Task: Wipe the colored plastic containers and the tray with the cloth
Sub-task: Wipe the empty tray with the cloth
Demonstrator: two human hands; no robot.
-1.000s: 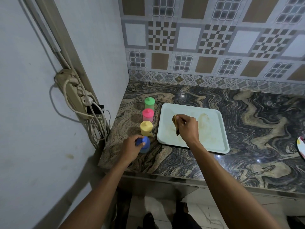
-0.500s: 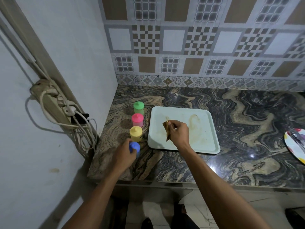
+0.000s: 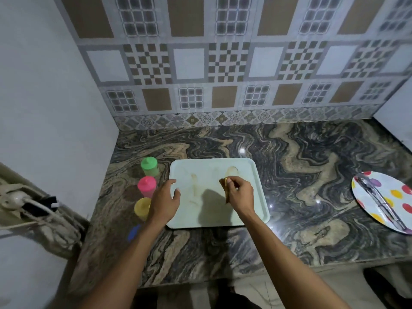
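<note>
Surface: dark swirled marble-pattern countertop (image 3: 301,197), patterned tile wall behind it
Tray: pale white rectangular plastic tray (image 3: 256,190) lies flat on the countertop, brownish smears on its floor near the far middle and left of centre
Right hand: my right hand (image 3: 242,194) is over the tray's middle, fingers and thumb pinched together on the cloth
Cloth: small folded yellow-brown cloth (image 3: 226,189) hangs from my right fingertips, its lower edge at or just above the tray floor; contact cannot be told
Left hand: my left hand (image 3: 165,201) sits at the tray's left rim, fingers loosely spread, thumb and forefinger apart and holding nothing; fingertips reach over the rim, touch cannot be told
Green container: green lidded plastic container (image 3: 149,166) upright, farthest in a row left of the tray
Pink container: pink lidded plastic container (image 3: 146,186) upright, next in the row, just beside the tray's left edge
Yellow container: yellow lidded plastic container (image 3: 142,208) upright, partly behind my left wrist
Blue container: blue plastic container (image 3: 133,232) nearest me, mostly hidden by my left forearm, only a sliver seen
Right side: round white plate with coloured dots (image 3: 388,197), well apart from the tray, metal tongs (image 3: 379,197) lying on it
Left wall: white power strip with cables (image 3: 26,204) hanging by the countertop's end
</note>
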